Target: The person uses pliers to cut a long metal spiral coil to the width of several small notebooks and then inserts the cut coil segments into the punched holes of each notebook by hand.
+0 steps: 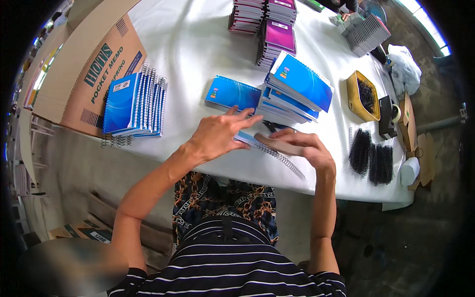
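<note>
At the near edge of the table, my left hand (217,132) grips a small blue memo pad (246,138), thumb at its near side and fingers over the top. A dark wire coil (284,161) runs along the pad's right end, its loose tail stretching right over the table. My right hand (311,148) is over the coil, fingers stretched out and partly blurred, touching it or just above. Beyond my left hand lies a blue memo pad (232,93). Right of it rises a leaning stack of blue memo pads (302,81). A dark tool, partly hidden, shows between my hands.
Coil-bound blue pads (133,106) stand against a cardboard box (94,64) at left. Purple pad stacks (277,37) are at the back. On the right are a yellow tray (354,96) of coils, a tape dispenser (387,119) and black coil bundles (371,157). Another person's hand shows far right.
</note>
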{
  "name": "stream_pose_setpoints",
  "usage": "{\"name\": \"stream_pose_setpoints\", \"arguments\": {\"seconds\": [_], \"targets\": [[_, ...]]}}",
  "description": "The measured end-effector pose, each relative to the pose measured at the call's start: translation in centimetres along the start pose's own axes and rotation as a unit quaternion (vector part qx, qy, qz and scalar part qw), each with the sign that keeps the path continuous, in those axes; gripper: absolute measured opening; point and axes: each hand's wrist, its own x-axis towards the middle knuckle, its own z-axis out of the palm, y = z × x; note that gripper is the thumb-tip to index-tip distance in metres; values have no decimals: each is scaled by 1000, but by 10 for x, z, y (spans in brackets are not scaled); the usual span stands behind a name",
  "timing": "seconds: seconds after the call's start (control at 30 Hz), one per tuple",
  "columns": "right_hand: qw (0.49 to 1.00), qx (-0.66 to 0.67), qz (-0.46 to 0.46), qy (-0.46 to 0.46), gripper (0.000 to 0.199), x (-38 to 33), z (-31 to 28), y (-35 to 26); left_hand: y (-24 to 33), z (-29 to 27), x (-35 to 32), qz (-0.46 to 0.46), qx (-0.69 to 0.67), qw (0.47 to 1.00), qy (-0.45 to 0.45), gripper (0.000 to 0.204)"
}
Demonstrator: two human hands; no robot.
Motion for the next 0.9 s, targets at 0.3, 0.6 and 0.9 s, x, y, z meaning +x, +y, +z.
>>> {"name": "stream_pose_setpoints", "arguments": {"seconds": [0.3, 0.6, 0.9], "targets": [[1000, -8, 12, -27, 68, -3, -11, 2, -17, -2, -4, 8, -83, 990, -115, 47], [995, -58, 42, -64, 65, 8, 2, 3, -18, -17, -6, -37, -163, 980, -106, 63], [991, 114, -70, -5, 69, -2, -15, 35, -23, 14, 1, -99, -386, 917, 35, 103]]}}
